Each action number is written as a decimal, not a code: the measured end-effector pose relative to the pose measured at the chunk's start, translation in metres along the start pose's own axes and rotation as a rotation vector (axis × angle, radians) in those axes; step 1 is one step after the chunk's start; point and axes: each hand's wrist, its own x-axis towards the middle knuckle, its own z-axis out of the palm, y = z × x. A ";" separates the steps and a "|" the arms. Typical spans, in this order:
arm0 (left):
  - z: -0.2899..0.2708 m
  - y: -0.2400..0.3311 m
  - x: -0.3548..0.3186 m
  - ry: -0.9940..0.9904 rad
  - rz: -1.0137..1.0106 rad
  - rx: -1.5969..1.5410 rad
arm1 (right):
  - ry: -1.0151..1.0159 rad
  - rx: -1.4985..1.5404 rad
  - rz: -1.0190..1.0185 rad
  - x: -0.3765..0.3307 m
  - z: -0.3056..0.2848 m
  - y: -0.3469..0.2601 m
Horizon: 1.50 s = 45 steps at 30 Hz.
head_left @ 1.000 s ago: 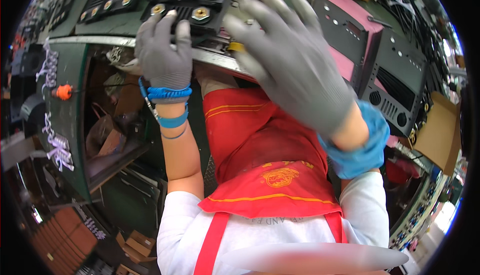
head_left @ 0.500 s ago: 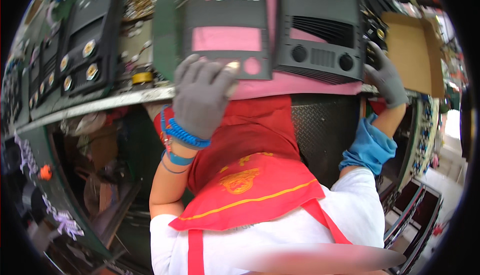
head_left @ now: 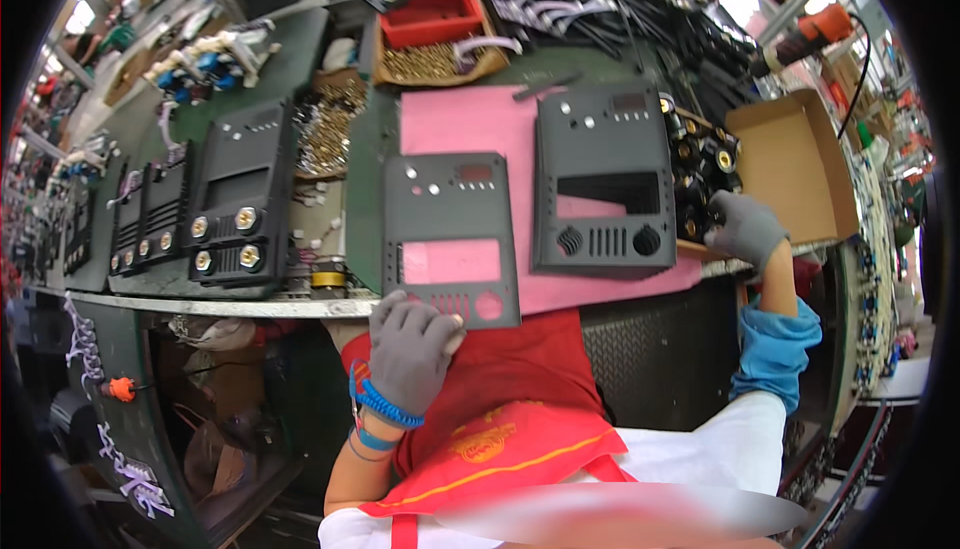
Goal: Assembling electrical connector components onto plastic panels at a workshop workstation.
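Observation:
My left hand (head_left: 410, 349), in a grey glove, grips the lower left edge of a dark grey plastic front panel (head_left: 447, 207). This panel lies on a pink sheet (head_left: 470, 114), its lower end out past the table edge. On its right rests a stack of similar panels (head_left: 600, 164) with round holes and vent slots. My right hand (head_left: 750, 229), gloved too, has its fingers bent down among black round sockets with brass centres (head_left: 722, 161). Its fingertips are partly hidden, so whether a socket is between them does not show.
An open cardboard box (head_left: 795, 164) stands beside the sockets. Panels fitted with brass-centred sockets (head_left: 240, 189) lie at the left. Behind are a red tray (head_left: 430, 17), brass parts (head_left: 425, 64) and black cables (head_left: 600, 19). An orange power tool (head_left: 825, 26) hangs at the far right.
The view has shifted, bringing the far side of the table in. My left hand stays on the panel's lower edge. My right hand has its fingers curled farther in at the sockets.

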 end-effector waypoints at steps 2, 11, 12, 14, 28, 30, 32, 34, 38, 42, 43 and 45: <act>-0.003 0.000 -0.005 0.025 -0.028 0.005 | 0.063 0.185 -0.037 -0.002 -0.006 0.011; -0.022 0.011 0.006 0.129 -0.002 0.002 | 0.105 1.823 -0.638 -0.038 -0.019 -0.085; -0.023 0.012 0.011 0.114 -0.013 0.003 | 0.003 1.872 -0.673 -0.037 -0.014 -0.108; -0.027 0.019 0.018 0.273 0.070 -0.191 | -0.212 2.024 -0.666 -0.042 -0.013 -0.157; -0.030 0.023 0.013 0.541 -0.057 -0.326 | -0.759 2.114 -0.535 -0.041 0.020 -0.249; -0.022 0.021 0.007 0.552 -0.084 -0.435 | -0.862 2.104 -0.548 -0.039 0.023 -0.252; -0.019 0.012 0.000 0.514 -0.004 -0.316 | -0.972 2.062 -0.485 -0.040 0.023 -0.255; -0.023 0.005 -0.002 0.467 0.058 -0.239 | -1.039 2.089 -0.480 -0.046 0.023 -0.258; -0.024 0.008 -0.004 0.458 0.065 -0.356 | -0.743 1.876 -0.554 -0.058 0.020 -0.258; -0.029 0.019 -0.007 0.459 0.001 -0.518 | -0.304 1.928 -0.690 -0.074 0.027 -0.265; -0.027 0.023 -0.009 0.486 -0.192 -0.881 | 0.102 1.578 -0.859 -0.074 0.025 -0.268; -0.020 0.020 -0.013 0.489 -0.413 -1.404 | 0.562 1.055 -1.053 -0.068 0.020 -0.266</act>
